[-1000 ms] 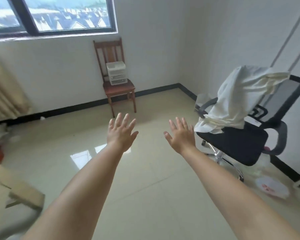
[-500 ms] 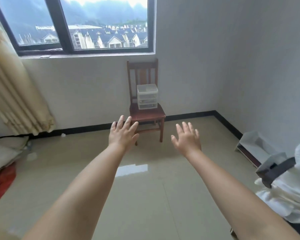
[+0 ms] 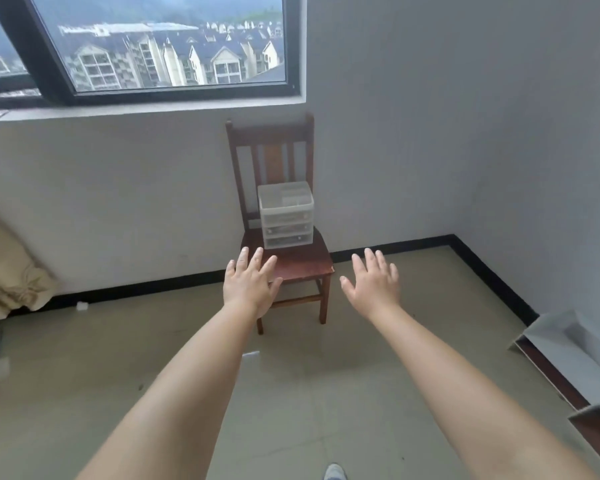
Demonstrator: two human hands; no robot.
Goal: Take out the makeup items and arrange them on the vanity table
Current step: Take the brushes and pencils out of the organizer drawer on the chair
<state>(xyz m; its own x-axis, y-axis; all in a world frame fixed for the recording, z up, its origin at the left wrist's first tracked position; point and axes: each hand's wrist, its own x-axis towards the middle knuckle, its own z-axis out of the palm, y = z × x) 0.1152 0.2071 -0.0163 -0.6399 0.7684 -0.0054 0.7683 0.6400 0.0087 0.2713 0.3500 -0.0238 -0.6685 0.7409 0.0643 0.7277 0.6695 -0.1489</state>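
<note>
A small translucent plastic drawer organiser (image 3: 286, 214) with three drawers stands on the seat of a dark wooden chair (image 3: 302, 261) against the far wall under the window. Its contents are too blurred to make out. My left hand (image 3: 250, 284) and my right hand (image 3: 373, 282) are stretched out in front of me, fingers straight and spread, holding nothing. Both hands hover short of the chair, the left one in front of the seat's left edge, the right one to the right of the seat.
White wall panels or boards (image 3: 568, 362) lean at the lower right along the wall. A beige curtain (image 3: 4, 271) hangs at the left. A black skirting (image 3: 492, 271) runs round the tiled floor (image 3: 291, 393). A shoe tip (image 3: 334, 472) shows at the bottom.
The view has swung left and moved closer to the chair, which now sits centred and larger. The office chair with the white cloth has left the view. Both hands stay open and outstretched.
</note>
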